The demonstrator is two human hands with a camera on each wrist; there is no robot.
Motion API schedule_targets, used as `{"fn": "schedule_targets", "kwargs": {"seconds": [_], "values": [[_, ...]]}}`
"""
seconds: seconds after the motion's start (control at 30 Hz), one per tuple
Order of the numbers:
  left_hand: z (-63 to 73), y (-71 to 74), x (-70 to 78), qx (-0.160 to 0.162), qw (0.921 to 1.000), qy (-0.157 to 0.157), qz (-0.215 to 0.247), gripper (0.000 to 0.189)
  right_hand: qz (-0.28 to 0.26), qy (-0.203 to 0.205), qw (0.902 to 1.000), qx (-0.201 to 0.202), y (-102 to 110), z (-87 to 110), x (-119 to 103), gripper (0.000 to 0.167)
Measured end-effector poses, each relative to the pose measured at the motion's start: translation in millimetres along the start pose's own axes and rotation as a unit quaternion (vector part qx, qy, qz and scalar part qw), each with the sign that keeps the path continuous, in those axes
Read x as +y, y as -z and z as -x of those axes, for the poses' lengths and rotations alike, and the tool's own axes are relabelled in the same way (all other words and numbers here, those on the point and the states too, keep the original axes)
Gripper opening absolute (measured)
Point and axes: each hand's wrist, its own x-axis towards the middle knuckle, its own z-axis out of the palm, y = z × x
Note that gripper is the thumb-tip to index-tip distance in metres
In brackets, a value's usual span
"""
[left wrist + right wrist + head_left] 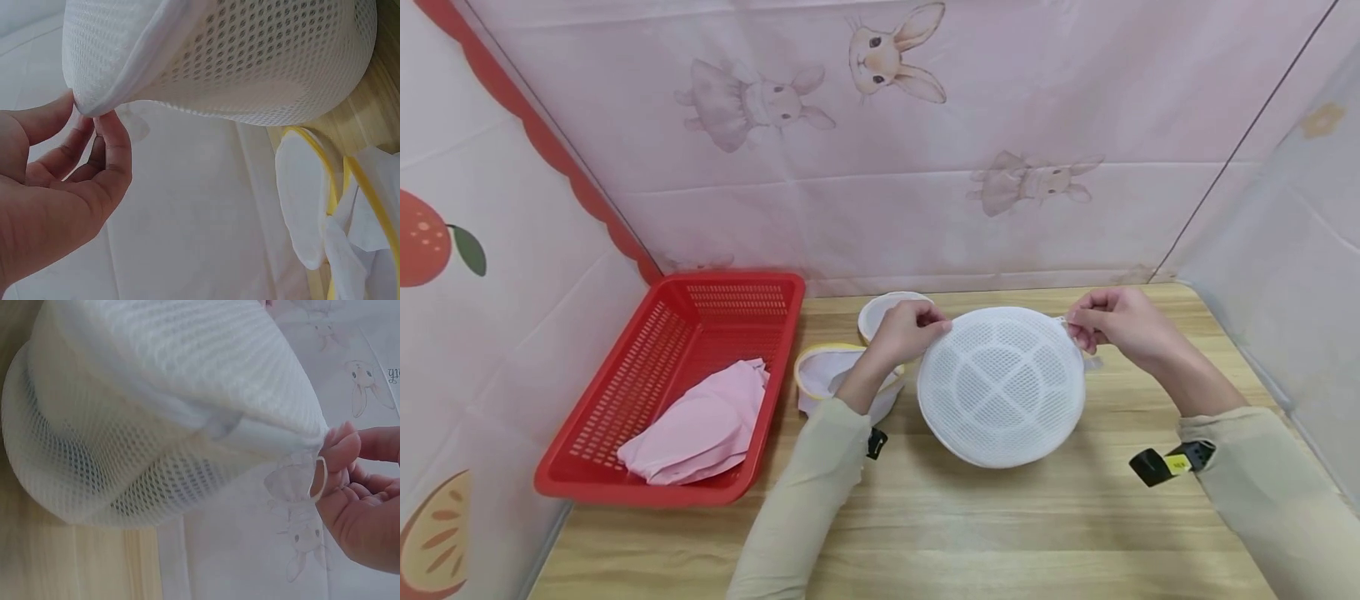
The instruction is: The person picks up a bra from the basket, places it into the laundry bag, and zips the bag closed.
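Observation:
A round white mesh laundry bag stands in front of me on the wooden table, its round panel facing up toward the head camera. My left hand pinches the rim at the back left between thumb and fingertips; the left wrist view shows the piped edge held there. On the other side, my right hand pinches the bag's edge at the back right. A small white loop hangs beside the right fingers in the right wrist view. The mesh side wall bulges below the rim.
Left of the bag lies an open white pouch with a yellow rim, partly behind my left forearm. Behind it is a round white piece. A red plastic basket at the left contains folded pink cloth. Printed fabric walls enclose the table.

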Motion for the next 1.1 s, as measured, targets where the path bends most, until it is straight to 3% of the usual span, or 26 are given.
{"fn": "schedule_targets", "kwargs": {"seconds": [0.17,0.37,0.87,0.97,1.1], "values": [[-3.3,-4.4,7.5,-0.005,0.9989,-0.029,-0.036,0.016,-0.003,0.006,0.9999,0.008,0,-4.3,-6,0.017],[-4.7,-6.6,12.5,0.015,0.9985,-0.032,-0.042,0.012,0.002,-0.004,0.9999,0.011,2,-5.9,-9,0.017],[-6.1,-12.3,4.1,0.107,0.9941,0.017,0.004,0.009,-0.024,-0.047,0.9986,-0.006,13,-1.0,4,0.017],[-5.0,-9.9,1.5,0.095,0.9952,0.016,0.015,0.009,-0.028,-0.057,0.9979,-0.007,15,1.0,9,0.016],[-4.7,-7.5,1.0,0.056,0.9982,0.01,0.02,0.011,-0.035,-0.056,0.9978,-0.01,16,2.7,12,0.017]]}}
